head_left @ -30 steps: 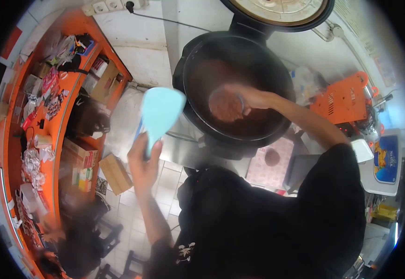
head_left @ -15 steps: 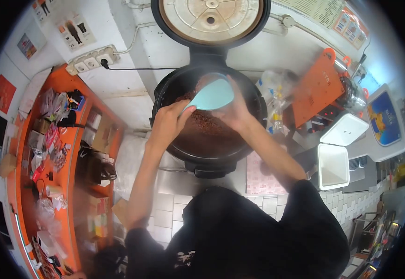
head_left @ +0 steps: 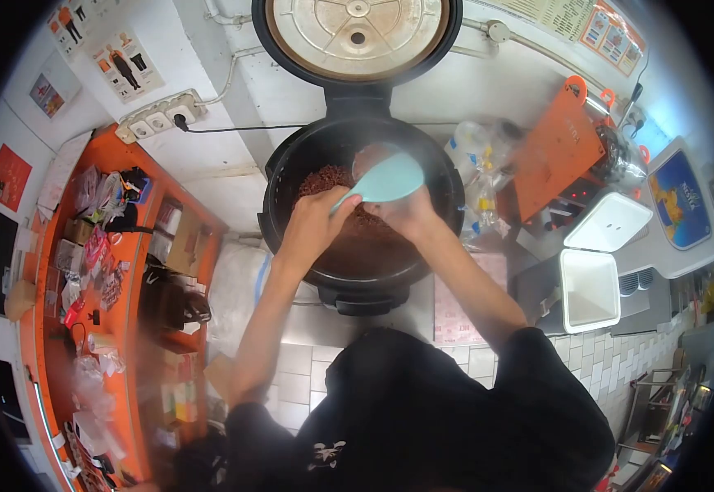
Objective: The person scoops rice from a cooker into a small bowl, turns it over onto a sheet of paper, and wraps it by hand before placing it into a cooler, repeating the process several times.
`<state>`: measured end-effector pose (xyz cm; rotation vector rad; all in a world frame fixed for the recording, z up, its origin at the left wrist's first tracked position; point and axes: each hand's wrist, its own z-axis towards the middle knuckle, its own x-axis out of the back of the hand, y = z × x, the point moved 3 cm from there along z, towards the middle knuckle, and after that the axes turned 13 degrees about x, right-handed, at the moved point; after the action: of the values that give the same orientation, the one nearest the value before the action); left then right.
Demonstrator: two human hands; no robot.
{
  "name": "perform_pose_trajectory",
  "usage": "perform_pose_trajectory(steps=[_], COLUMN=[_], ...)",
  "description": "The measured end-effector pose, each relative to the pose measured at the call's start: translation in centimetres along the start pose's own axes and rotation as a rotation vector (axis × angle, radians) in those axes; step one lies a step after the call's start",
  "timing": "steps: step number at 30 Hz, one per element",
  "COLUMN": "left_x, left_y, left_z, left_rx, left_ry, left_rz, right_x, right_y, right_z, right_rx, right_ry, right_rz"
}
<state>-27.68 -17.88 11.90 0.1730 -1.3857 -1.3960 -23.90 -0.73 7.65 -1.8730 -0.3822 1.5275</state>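
Note:
Below me stands a large black cooker (head_left: 332,277) with its round lid (head_left: 361,33) raised at the back. Dark reddish grains (head_left: 324,179) lie inside it. My left hand (head_left: 316,221) grips the handle of a light turquoise paddle (head_left: 390,179), whose broad blade points right over the pot. My right hand (head_left: 410,211) is closed round a clear container (head_left: 369,156), partly hidden behind the paddle blade; a reddish tint shows in it. Both hands are close together over the pot opening.
Orange shelves (head_left: 131,271) with packets and boxes stand on the left. To the right are clear plastic bags (head_left: 476,172), an orange board (head_left: 558,152), an open white-rimmed bin (head_left: 590,291) and a pink patterned mat (head_left: 470,307). A power strip (head_left: 160,119) hangs on the wall.
The view has shifted slightly. The paddle blade has moved a little right and down, covering more of my right hand, which has shifted lower over the pot.

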Motion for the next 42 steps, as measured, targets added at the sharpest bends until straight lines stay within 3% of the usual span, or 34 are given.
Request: perform_pose_trajectory(steps=[8, 11, 14, 17, 21, 22, 24, 25, 26, 27, 29, 30, 31, 34, 36, 37, 38, 39, 40, 42], left_x=[0.4, 1.0, 0.1, 1.3, 1.4, 1.2, -0.4, -1.3, -2.0, -1.9, -1.2, -1.0, -1.0, -3.3, -7.0, -9.5, -12.3, -15.2, -17.8, -21.0], left_y=[-3.2, -2.5, 0.6, -2.2, -6.2, -5.9, -5.4, -5.2, -5.2, -3.7, 0.5, 2.9, 4.6, 7.0, 6.7, 5.7, 3.9, 1.8, 0.1, -3.0], left_z=[2.3, 1.7, -0.3, 0.8, 2.3, 2.5, 2.3, 2.0, 1.4, 0.6, -1.4, -2.9, -4.5, -9.8, -12.6, -13.9, -15.4, -16.9, -18.2, -19.4], left_rx=[0.156, 0.227, 0.089, 0.263, 0.306, 0.320, 0.456, 0.313, 0.216, 0.113, 0.093, 0.104, 0.061, 0.026, 0.187, 0.275, 0.373, 0.467, 0.474, 0.321], left_ry=[0.150, 0.152, 0.115, 0.196, 0.217, 0.208, -0.040, 0.036, 0.104, 0.190, 0.141, 0.036, -0.087, -0.576, -0.793, -0.832, -0.770, -0.703, -0.706, -0.358], left_rz=[0.205, 0.109, 0.124, 0.286, 0.391, 0.386, 0.570, 0.714, 0.774, 0.674, 0.331, 0.097, -0.091, -0.532, -0.626, -0.546, -0.435, -0.321, -0.313, 0.254], right_x=[0.8, 0.9, 1.0, 0.8, -0.6, -1.4, -2.0, -1.2, 1.0, 2.6, 5.6, 9.0, 11.7, 19.9, 25.4, 25.7, 27.4, 30.4, 31.4, 30.2], right_y=[1.5, 1.3, 0.6, -0.3, -2.0, -3.1, -4.7, -5.2, -5.7, -6.1, -6.8, -6.3, -5.3, -1.0, 3.5, 5.2, 7.5, 10.8, 13.6, 15.8], right_z=[-2.0, -1.4, -0.8, -1.4, -3.7, -5.0, -7.7, -8.9, -10.3, -12.2, -16.5, -18.2, -19.7, -23.5, -24.3, -23.7, -23.0, -22.0, -20.5, -18.8], right_rx=[-0.090, -0.074, -0.051, -0.057, -0.058, -0.034, 0.006, 0.060, 0.067, 0.042, 0.023, 0.027, 0.013, -0.109, -0.252, -0.300, -0.390, -0.353, -0.327, -0.354], right_ry=[-0.004, 0.033, 0.020, -0.050, -0.116, -0.111, -0.040, 0.022, -0.079, -0.030, 0.190, 0.091, 0.127, 0.381, 0.386, 0.287, 0.173, 0.032, -0.082, -0.045], right_rz=[0.073, 0.090, 0.145, 0.114, 0.073, 0.104, 0.119, 0.135, 0.082, 0.087, 0.038, 0.037, 0.041, -0.307, -0.471, -0.528, -0.527, -0.639, -0.654, -0.776])
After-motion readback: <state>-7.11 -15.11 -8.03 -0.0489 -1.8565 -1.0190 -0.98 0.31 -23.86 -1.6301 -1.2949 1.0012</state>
